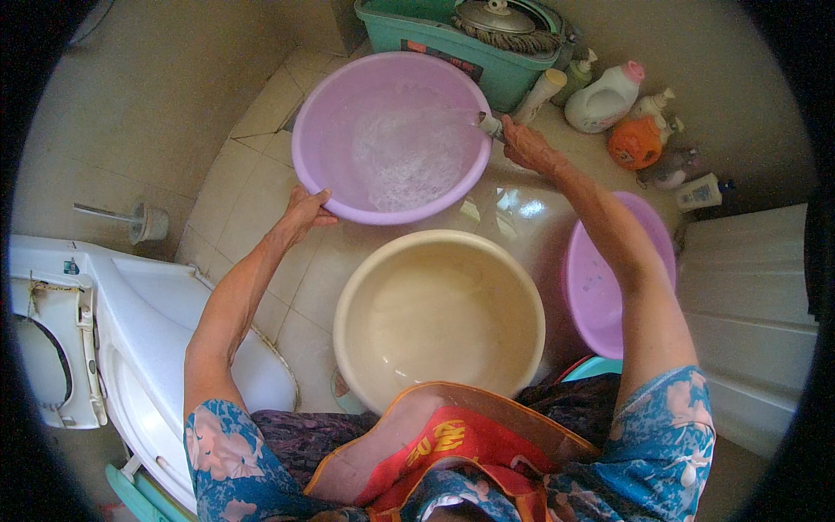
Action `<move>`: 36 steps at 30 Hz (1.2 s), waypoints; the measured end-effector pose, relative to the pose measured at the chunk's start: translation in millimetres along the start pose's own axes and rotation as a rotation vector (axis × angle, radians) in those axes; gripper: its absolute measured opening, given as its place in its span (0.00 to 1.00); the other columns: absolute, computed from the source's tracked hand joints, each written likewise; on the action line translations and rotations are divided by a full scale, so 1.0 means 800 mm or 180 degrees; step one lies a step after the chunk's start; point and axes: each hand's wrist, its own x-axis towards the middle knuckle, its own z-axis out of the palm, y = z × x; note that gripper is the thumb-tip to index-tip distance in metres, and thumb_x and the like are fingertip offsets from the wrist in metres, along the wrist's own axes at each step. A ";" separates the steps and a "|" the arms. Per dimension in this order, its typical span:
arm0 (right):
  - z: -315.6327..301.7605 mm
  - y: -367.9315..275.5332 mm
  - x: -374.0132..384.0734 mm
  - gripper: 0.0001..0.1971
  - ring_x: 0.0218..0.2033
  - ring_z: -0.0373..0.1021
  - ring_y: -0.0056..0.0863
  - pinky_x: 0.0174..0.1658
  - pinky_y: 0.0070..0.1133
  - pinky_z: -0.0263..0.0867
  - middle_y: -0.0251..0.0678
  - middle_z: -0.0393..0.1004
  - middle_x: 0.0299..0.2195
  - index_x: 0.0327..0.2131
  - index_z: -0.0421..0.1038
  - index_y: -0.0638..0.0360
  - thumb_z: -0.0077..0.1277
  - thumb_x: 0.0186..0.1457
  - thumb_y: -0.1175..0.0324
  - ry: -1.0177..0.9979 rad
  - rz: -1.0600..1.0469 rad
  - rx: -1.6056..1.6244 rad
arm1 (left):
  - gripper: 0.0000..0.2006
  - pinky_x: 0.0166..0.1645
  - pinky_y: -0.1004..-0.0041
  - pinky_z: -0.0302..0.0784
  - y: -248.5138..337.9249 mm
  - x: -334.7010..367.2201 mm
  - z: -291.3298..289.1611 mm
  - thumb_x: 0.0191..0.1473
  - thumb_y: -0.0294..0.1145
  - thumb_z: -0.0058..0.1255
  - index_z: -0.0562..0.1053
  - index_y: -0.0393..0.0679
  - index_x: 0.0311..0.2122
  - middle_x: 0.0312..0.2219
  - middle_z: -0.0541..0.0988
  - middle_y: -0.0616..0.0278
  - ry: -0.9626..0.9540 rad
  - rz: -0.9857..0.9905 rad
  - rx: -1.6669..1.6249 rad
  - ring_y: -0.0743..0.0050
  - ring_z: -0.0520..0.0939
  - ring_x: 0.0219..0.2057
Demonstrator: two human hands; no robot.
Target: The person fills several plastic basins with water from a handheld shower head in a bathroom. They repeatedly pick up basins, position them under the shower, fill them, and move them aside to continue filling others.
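A large lilac basin (335, 139) stands on the floor ahead of me, with foamy, rippling water in its bottom. My left hand (308, 209) grips its near left rim, thumb over the edge and fingers outside. At the right rim, my right hand (529, 145) is closed around a short metallic water nozzle (490, 126). Its tip points over the rim into the basin, and a spray runs from it across the water. Closer to me is a cream basin (355, 326), touched by neither hand; it seems to hold some clear liquid.
A green tub (391, 30) with a lidded pot on it sits behind. Along the right wall stand several bottles, among them a white jug (600, 100) and an orange bottle (635, 142). Another lilac basin (600, 296) is under my right arm. A white toilet (148, 365) is left.
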 end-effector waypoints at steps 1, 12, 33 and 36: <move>0.000 0.000 0.000 0.21 0.36 0.69 0.54 0.37 0.44 0.65 0.57 0.71 0.33 0.45 0.55 0.65 0.47 0.44 0.77 0.0001 0.0012 -0.0010 | 0.17 0.28 0.70 0.81 0.001 -0.001 0.000 0.56 0.31 0.42 0.63 0.26 0.45 0.32 0.75 0.46 0.0013 -0.0014 0.0004 0.62 0.80 0.28; 0.000 -0.001 0.000 0.18 0.36 0.69 0.54 0.37 0.43 0.65 0.57 0.71 0.33 0.42 0.56 0.66 0.46 0.46 0.76 0.0034 -0.0002 -0.0032 | 0.17 0.30 0.69 0.82 0.001 0.002 -0.003 0.57 0.31 0.41 0.60 0.34 0.49 0.36 0.75 0.50 -0.0137 -0.0129 0.0000 0.63 0.80 0.30; -0.005 -0.009 -0.001 0.22 0.39 0.69 0.51 0.38 0.43 0.64 0.55 0.70 0.37 0.48 0.54 0.62 0.43 0.47 0.77 -0.0076 0.0133 0.0091 | 0.18 0.28 0.70 0.81 -0.005 0.004 -0.005 0.57 0.31 0.42 0.60 0.31 0.48 0.35 0.74 0.48 -0.0106 0.0015 -0.0065 0.63 0.80 0.29; -0.007 -0.010 -0.001 0.21 0.39 0.69 0.51 0.39 0.43 0.64 0.55 0.70 0.37 0.47 0.54 0.63 0.43 0.48 0.76 -0.0030 0.0096 0.0148 | 0.18 0.28 0.70 0.81 -0.006 0.005 -0.006 0.57 0.31 0.42 0.60 0.31 0.48 0.35 0.74 0.48 -0.0111 0.0012 -0.0080 0.62 0.80 0.29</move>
